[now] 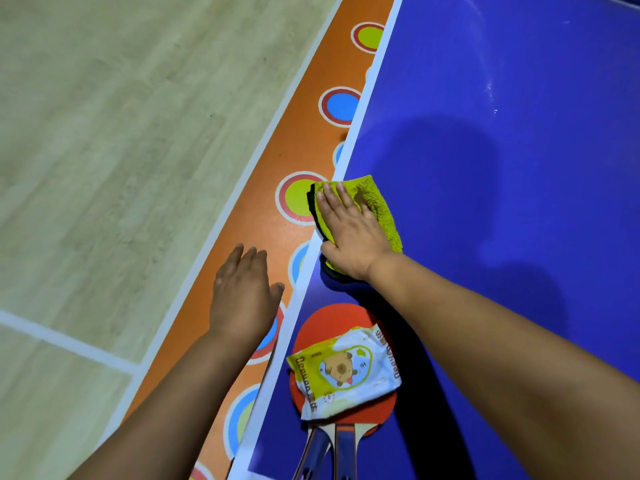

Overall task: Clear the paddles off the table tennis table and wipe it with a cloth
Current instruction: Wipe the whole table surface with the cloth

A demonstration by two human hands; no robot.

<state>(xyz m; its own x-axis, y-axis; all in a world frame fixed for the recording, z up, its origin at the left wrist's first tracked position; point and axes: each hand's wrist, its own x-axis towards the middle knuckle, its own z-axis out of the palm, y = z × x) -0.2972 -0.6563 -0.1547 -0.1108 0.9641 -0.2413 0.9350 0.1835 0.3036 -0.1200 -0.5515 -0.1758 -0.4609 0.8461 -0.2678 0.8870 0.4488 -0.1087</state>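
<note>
left hand (242, 292) spread, hovering off the counter (519, 168) edge, centre-left | right hand (349, 233) flat, pressing cloth (377, 209), centre | we judge wiping is underway; paddles (346, 410) under a wipes packet (343, 372), lower centre, need lifting off next | blue counter right; wood-and-orange floor (104, 133) left

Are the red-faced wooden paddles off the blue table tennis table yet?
No, both red-faced wooden paddles lie stacked on the blue table tennis table beside its white edge, with a soft white-and-green wipes packet on top.
</note>
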